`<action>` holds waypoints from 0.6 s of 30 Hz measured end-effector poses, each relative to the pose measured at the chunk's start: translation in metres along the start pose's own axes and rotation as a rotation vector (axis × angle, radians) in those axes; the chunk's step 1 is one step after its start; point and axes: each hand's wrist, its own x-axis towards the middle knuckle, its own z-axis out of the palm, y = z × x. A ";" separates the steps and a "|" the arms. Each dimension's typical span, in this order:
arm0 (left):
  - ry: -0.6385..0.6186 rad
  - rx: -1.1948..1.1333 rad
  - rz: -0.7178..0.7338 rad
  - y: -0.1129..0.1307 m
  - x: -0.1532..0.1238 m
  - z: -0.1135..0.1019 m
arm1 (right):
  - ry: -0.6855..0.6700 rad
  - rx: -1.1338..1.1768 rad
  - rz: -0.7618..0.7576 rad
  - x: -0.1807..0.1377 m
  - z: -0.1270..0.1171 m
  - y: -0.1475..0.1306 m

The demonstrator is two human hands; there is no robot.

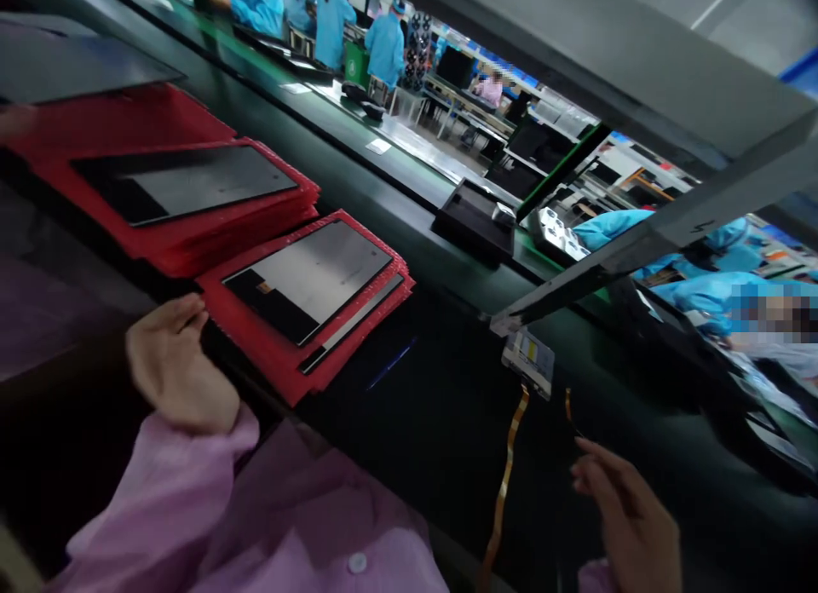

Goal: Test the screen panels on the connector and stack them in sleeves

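Note:
My left hand (175,363) rests at the near left with its fingers curled loosely, beside a red foam tray (281,367) that carries a dark display panel (310,279); it holds nothing that I can see. My right hand (630,516) is at the lower right, fingers pinched near the end of a thin orange flex cable (568,405). A second, longer orange flex ribbon (508,469) hangs from a small grey module (529,360) on the dark work surface (434,405).
A taller stack of red trays (166,244) with another dark panel (182,182) sits at the left. A black tray (476,218) stands on the green conveyor. A grey metal beam (639,244) crosses overhead. People in blue coats work beyond.

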 end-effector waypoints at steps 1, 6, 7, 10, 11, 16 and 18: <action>-0.006 0.040 0.107 -0.005 0.014 0.007 | -0.080 0.003 -0.116 0.012 0.001 -0.018; -0.110 0.164 0.159 -0.039 0.047 0.028 | -0.424 0.069 -0.617 0.082 0.073 -0.115; -0.118 0.165 0.165 -0.043 0.046 0.031 | -0.455 0.141 -0.624 0.097 0.098 -0.130; -0.135 0.156 0.227 -0.050 0.040 0.034 | -0.466 0.280 -0.525 0.141 0.181 -0.160; -0.143 0.154 0.253 -0.052 0.038 0.034 | -0.450 0.299 -0.484 0.153 0.208 -0.165; -0.178 0.173 0.341 -0.060 0.040 0.030 | -0.417 0.418 -0.315 0.184 0.302 -0.177; -0.171 0.200 0.360 -0.064 0.045 0.028 | -0.403 0.471 -0.284 0.185 0.315 -0.178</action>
